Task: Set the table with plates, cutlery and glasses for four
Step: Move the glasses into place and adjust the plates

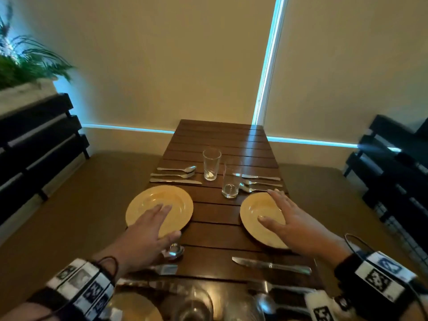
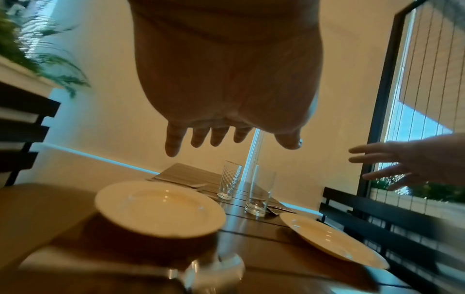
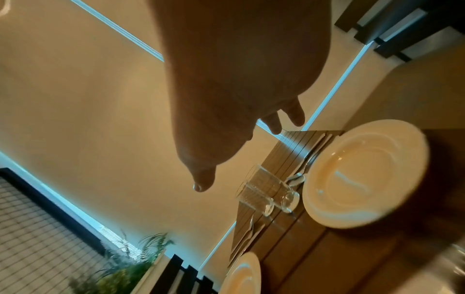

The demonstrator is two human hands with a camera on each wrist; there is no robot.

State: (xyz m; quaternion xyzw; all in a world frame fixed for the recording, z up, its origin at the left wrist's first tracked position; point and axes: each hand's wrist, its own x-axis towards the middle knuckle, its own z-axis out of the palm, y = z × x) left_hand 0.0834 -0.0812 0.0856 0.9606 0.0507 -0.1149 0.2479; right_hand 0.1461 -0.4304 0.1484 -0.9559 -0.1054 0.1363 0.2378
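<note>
Two cream plates lie on the dark slatted wooden table (image 1: 215, 140): the left plate (image 1: 171, 200) and the right plate (image 1: 256, 212). My left hand (image 1: 148, 230) hovers over the left plate with straight, spread fingers and holds nothing; the left wrist view shows the hand (image 2: 226, 137) well above that plate (image 2: 161, 208). My right hand (image 1: 289, 216) hovers spread over the right plate, also empty. Beyond the plates stand two clear glasses, one at the left (image 1: 211, 164) and one at the right (image 1: 231, 181), each with a knife, fork and spoon set beside it.
A knife (image 1: 271, 265) lies near the right plate's front; a spoon (image 1: 174, 250) and fork (image 1: 162, 268) lie under my left wrist. More glasses (image 1: 192, 304), cutlery and a plate edge sit at the near end. Dark slatted benches (image 1: 39, 140) flank the table, with a plant at the left.
</note>
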